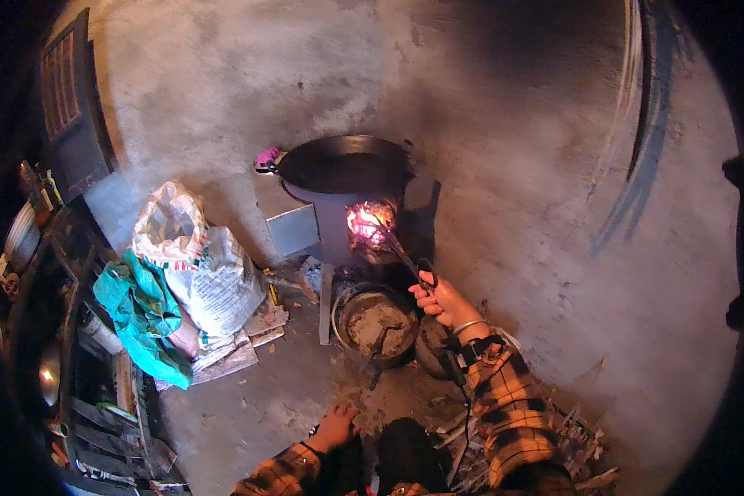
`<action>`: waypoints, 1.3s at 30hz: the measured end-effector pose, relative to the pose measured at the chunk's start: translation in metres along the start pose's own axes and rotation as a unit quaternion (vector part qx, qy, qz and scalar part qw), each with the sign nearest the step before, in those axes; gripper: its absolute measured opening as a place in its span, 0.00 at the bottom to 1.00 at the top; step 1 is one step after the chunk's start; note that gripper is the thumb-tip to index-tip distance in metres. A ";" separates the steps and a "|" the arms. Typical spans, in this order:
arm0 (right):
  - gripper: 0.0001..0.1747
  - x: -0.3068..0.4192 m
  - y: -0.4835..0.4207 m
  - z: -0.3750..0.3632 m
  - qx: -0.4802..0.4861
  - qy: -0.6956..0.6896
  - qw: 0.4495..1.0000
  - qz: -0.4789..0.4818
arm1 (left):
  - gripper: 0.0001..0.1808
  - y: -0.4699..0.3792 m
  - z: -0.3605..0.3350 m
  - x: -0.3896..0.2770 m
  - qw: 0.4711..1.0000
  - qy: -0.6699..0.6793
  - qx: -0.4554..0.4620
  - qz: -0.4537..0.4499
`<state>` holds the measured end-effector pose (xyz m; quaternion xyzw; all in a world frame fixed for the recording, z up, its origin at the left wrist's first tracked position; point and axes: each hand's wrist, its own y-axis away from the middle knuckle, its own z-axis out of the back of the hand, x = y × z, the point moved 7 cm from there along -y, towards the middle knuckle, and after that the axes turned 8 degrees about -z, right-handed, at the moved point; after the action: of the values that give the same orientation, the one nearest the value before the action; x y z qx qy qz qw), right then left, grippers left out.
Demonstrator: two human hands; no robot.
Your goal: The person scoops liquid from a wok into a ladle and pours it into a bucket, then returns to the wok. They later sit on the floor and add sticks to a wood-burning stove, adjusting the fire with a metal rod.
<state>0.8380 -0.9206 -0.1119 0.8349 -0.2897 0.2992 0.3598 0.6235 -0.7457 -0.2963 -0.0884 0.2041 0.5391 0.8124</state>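
Note:
My right hand point(440, 299) is closed around the looped handle of dark metal fire tongs point(403, 253). Their far end reaches into the burning fire point(370, 224) in the mouth of a stove point(328, 229). A large dark wok point(347, 164) sits on top of the stove. My left hand point(336, 426) rests at my knee, holding nothing that I can see. Below the fire mouth, a round metal pan of ash point(378, 325) has a dark tool lying in it. Beside it, partly hidden by my right arm, is another round vessel point(433, 347).
A pink cloth point(266, 157) lies by the wok's left handle. White woven sacks point(217, 291) and a teal bag point(139, 322) stand at the left, near a cluttered rack point(105, 415). Sticks and kindling point(580, 440) lie at the lower right. A wall rises behind the stove.

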 end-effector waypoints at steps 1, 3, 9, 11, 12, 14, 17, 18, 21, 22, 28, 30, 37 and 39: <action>0.21 -0.003 0.014 -0.001 -0.002 0.005 1.000 -0.004 | 0.24 -0.002 -0.004 -0.002 1.000 -0.006 0.022 0.002; 0.22 -0.013 0.046 -0.004 0.001 0.007 1.000 -0.017 | 0.22 -0.009 -0.005 -0.009 1.000 -0.014 0.006 -0.027; 0.21 -0.073 0.198 0.009 -0.012 -0.011 1.000 -0.025 | 0.21 -0.030 -0.020 -0.017 0.990 -0.020 -0.057 -0.125; 0.21 -0.108 0.268 0.021 -0.064 0.020 0.998 0.014 | 0.21 -0.036 -0.037 -0.016 0.993 -0.018 0.012 -0.112; 0.21 -0.130 0.302 0.030 -0.124 0.046 0.991 0.012 | 0.21 -0.038 -0.043 -0.015 0.994 0.011 0.042 -0.103; 0.20 -0.168 0.358 0.020 -0.099 0.055 0.992 0.047 | 0.21 -0.043 -0.052 -0.017 0.991 0.014 0.117 -0.067; 0.16 -0.240 0.409 0.020 -0.164 -0.119 0.977 -0.061 | 0.21 -0.046 -0.053 -0.025 0.981 -0.019 0.191 -0.034; 0.15 -0.261 0.429 0.021 -0.235 -0.073 0.966 -0.077 | 0.21 -0.046 -0.052 -0.028 0.978 -0.009 0.207 -0.034; 0.13 -0.306 0.453 0.031 -0.324 0.059 0.934 -0.136 | 0.22 -0.048 -0.049 -0.034 0.975 -0.008 0.220 -0.022; 0.13 -0.317 0.456 0.042 -0.346 0.095 0.917 -0.174 | 0.22 -0.048 -0.047 -0.035 0.978 -0.019 0.207 -0.028; 0.12 -0.333 0.446 0.078 -0.312 0.045 0.939 -0.135 | 0.22 -0.045 -0.040 -0.028 0.980 0.003 0.196 -0.007; 0.11 -0.336 0.434 0.091 -0.334 -0.041 0.931 -0.144 | 0.22 -0.042 -0.035 -0.027 0.982 0.007 0.188 -0.020; 0.16 -0.360 0.429 0.113 -0.235 -0.223 0.936 -0.138 | 0.21 -0.042 -0.028 -0.021 0.986 -0.042 0.153 -0.046; 0.17 -0.363 0.433 0.105 -0.128 -0.356 0.923 -0.072 | 0.21 -0.044 -0.028 -0.021 0.983 -0.059 0.170 -0.043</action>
<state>0.3292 -1.1532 -0.2427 0.8521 -0.3733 -0.0845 0.3571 0.6502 -0.7912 -0.3164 0.0739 0.2406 0.4656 0.8485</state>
